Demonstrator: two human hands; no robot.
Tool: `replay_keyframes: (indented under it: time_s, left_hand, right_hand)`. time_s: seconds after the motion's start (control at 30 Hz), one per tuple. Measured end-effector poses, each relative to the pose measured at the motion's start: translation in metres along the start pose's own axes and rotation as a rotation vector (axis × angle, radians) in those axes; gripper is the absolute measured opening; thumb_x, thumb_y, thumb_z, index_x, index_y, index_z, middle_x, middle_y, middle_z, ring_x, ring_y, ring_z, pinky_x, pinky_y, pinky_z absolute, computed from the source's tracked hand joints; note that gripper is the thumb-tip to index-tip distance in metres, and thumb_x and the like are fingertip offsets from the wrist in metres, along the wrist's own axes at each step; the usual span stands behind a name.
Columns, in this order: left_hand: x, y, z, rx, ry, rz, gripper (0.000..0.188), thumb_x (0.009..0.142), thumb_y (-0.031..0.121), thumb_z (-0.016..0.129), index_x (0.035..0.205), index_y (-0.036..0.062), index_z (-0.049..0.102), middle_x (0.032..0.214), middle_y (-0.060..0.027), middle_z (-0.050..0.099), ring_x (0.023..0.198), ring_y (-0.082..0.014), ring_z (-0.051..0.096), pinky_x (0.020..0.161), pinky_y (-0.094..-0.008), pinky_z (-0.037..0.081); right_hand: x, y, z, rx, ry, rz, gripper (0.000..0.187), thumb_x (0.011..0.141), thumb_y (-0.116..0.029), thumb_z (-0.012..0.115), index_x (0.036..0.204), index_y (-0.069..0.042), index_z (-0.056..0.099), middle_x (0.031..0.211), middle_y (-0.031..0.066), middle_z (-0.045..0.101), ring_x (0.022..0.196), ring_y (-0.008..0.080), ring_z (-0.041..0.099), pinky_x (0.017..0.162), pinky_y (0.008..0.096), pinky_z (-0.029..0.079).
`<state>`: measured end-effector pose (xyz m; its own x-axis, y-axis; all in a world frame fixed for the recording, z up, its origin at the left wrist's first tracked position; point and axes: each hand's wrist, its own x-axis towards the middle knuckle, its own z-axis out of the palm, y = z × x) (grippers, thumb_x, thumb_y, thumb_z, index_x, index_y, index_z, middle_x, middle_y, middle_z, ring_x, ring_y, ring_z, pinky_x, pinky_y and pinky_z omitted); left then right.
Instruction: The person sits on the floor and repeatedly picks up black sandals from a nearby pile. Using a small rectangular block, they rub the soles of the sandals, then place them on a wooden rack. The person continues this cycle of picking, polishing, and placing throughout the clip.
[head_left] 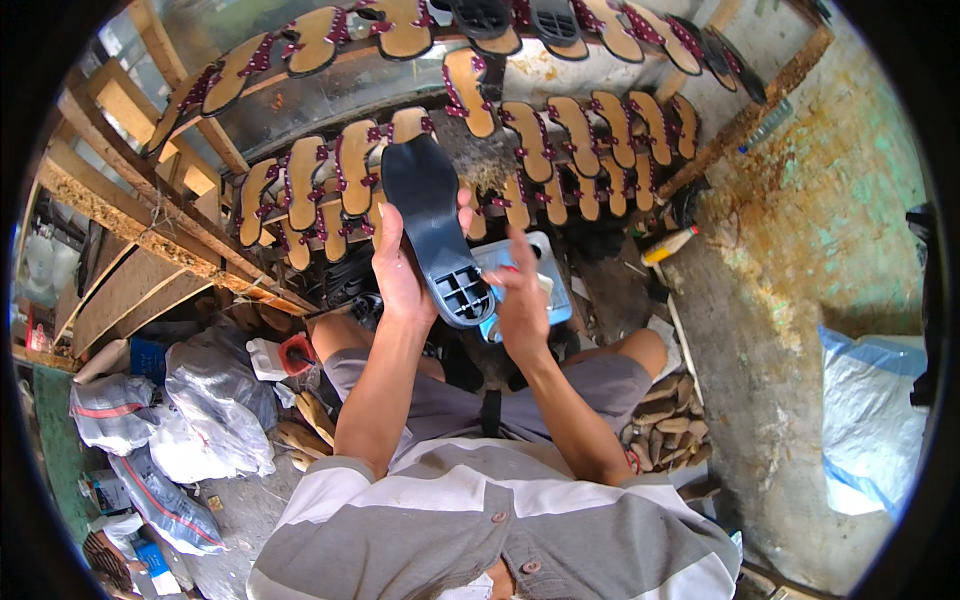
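Note:
My left hand [403, 275] grips a black shoe sole [425, 190] by its edges, thumb on the near side and fingertips round the far edge. The sole is tilted, its wide toe part up and its open-grid heel [463, 297] down toward me. Beside the heel is my right hand [522, 305], one finger stretched upward. A small reddish thing shows at its thumb, too small to name. Behind that hand, a light blue tray [562, 300] is partly hidden.
Sandals with tan insoles and dark red dotted straps [355, 165] line the wooden racks ahead. Plastic sacks [215, 385] lie at left, near a white container [267, 358]. Several brown sole-shaped pieces [670, 415] are piled by my right knee. A yellow bottle [668, 246] lies by the right wall.

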<state>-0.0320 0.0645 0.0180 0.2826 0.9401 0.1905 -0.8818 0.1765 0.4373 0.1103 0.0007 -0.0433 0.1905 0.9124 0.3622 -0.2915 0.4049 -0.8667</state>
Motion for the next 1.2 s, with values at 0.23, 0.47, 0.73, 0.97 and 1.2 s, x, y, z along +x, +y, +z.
replay_keyframes:
  time_s: [0.23,0.47,0.73,0.97,1.2]
  left_hand:
    - [-0.001,0.0,0.013,0.027,0.14,-0.017,0.065,0.104,0.056,0.051,0.132,-0.002,0.056,0.115,-0.0215,0.07,0.093,-0.0279,0.069,0.083,-0.0379,0.057]
    - [0.006,0.002,0.001,0.096,0.148,0.484,0.055,0.105,0.036,0.051,0.149,0.0051,0.042,0.145,-0.0191,0.053,0.129,-0.0393,0.059,0.11,-0.0493,0.048]
    - [-0.056,0.05,-0.027,-0.124,-0.068,-0.357,0.076,0.099,0.054,0.041,0.15,-0.0013,0.046,0.142,-0.0202,0.058,0.129,-0.0335,0.057,0.111,-0.0478,0.044]
    - [-0.069,0.022,-0.032,0.591,-0.089,-0.698,0.083,0.077,0.009,0.082,0.15,0.0007,0.042,0.116,-0.0063,0.067,0.101,-0.0139,0.068,0.085,-0.0266,0.058]
    - [-0.072,0.028,-0.008,0.549,0.037,-0.754,0.072,0.077,0.01,0.079,0.142,0.0011,0.048,0.111,-0.0078,0.066,0.091,-0.0168,0.07,0.078,-0.0286,0.059]
  right_hand:
    - [0.016,0.017,-0.004,-0.039,-0.108,-0.057,0.054,0.107,-0.038,0.044,0.117,0.006,0.072,0.165,0.0164,0.033,0.152,0.0285,0.027,0.123,0.0411,0.015]
    - [-0.036,0.007,0.039,0.399,0.06,0.084,0.045,0.103,-0.034,0.056,0.13,0.001,0.063,0.169,0.0171,0.021,0.149,0.0287,0.034,0.119,0.048,0.029]
    - [0.052,-0.057,-0.024,0.175,-0.172,0.577,0.103,0.079,0.01,0.077,0.164,-0.015,0.027,0.154,0.0153,0.043,0.122,0.0179,0.06,0.092,0.0347,0.059]
    - [0.058,-0.062,-0.037,-0.278,-0.723,0.403,0.093,0.081,0.002,0.082,0.161,-0.02,0.04,0.151,0.0112,0.044,0.121,0.0148,0.054,0.093,0.028,0.051]
    - [0.054,-0.043,-0.049,-0.631,-0.683,-0.103,0.066,0.093,-0.072,0.053,0.119,-0.019,0.081,0.149,0.0142,0.04,0.137,0.0358,0.033,0.118,0.0531,0.022]
